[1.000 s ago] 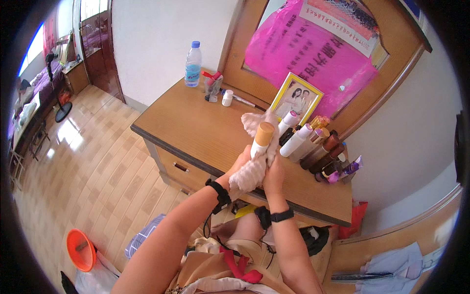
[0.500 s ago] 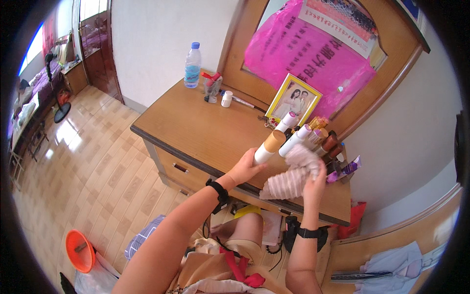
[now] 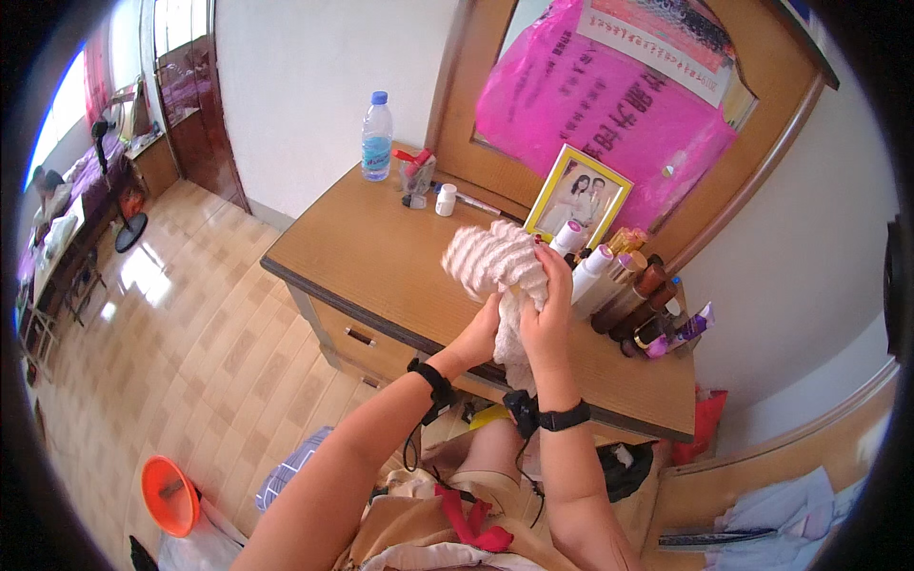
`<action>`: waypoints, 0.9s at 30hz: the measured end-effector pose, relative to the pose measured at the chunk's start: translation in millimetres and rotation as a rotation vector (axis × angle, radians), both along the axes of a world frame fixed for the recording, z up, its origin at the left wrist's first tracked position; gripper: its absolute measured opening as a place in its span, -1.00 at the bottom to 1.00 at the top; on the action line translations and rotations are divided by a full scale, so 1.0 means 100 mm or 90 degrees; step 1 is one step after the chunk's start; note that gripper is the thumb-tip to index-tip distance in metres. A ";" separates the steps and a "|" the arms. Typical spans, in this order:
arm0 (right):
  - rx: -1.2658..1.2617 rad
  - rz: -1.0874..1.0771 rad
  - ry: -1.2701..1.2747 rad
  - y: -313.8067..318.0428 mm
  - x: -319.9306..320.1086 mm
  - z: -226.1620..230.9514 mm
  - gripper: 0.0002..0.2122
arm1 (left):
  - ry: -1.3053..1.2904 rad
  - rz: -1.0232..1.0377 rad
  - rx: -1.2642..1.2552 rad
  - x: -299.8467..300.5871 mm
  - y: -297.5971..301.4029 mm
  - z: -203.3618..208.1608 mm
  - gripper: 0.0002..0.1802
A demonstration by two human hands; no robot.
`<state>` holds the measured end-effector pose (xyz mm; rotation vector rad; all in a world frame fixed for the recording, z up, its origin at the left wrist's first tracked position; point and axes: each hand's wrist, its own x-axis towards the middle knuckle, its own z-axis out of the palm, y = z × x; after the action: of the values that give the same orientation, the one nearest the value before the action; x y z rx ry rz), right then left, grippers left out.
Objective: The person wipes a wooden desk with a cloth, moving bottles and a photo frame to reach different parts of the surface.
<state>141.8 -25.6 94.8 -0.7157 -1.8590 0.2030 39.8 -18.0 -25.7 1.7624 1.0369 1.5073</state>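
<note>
Over the front part of the wooden dresser top point(image 3: 381, 247), both my hands are together. My right hand point(image 3: 550, 305) grips a pale pink-and-white striped towel point(image 3: 490, 262), bunched and draped over what my left hand holds. My left hand point(image 3: 479, 335) is closed just below the towel, around the white bottle with the gold-brown cap seen in the earlier frame; the towel now hides nearly all of it. Just right of my right hand stand several cosmetic bottles, among them a white bottle with a purple-marked top point(image 3: 592, 276) and a dark brown bottle point(image 3: 647, 285).
A yellow-framed photo point(image 3: 579, 200) leans against the mirror behind the bottles. Farther left stand a water bottle point(image 3: 377, 138), a clear cup point(image 3: 417, 176) and a small white jar point(image 3: 446, 200). A purple tube point(image 3: 695, 324) is at the right. An orange basket point(image 3: 169, 495) sits on the floor.
My right hand has brought the towel up and left, from beside the bottle onto it. The bottle in my left hand has become covered by the towel.
</note>
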 end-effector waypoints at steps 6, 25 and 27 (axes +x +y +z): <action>-0.151 -0.103 -0.170 -0.11 0.43 -0.68 -0.54 | -0.045 0.041 -0.021 0.00 0.00 0.08 -0.37; -0.175 -0.371 0.062 -0.33 2.22 -1.33 -0.74 | 0.140 0.017 -0.297 0.08 0.49 0.31 -0.37; -0.154 -0.388 0.047 -0.31 2.23 -1.34 -0.74 | 0.159 0.015 -0.286 0.12 0.65 0.33 -0.35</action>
<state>365.0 -57.0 -39.3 -1.3843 -1.4807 0.0556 52.2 46.7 7.3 1.6368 1.3978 0.9782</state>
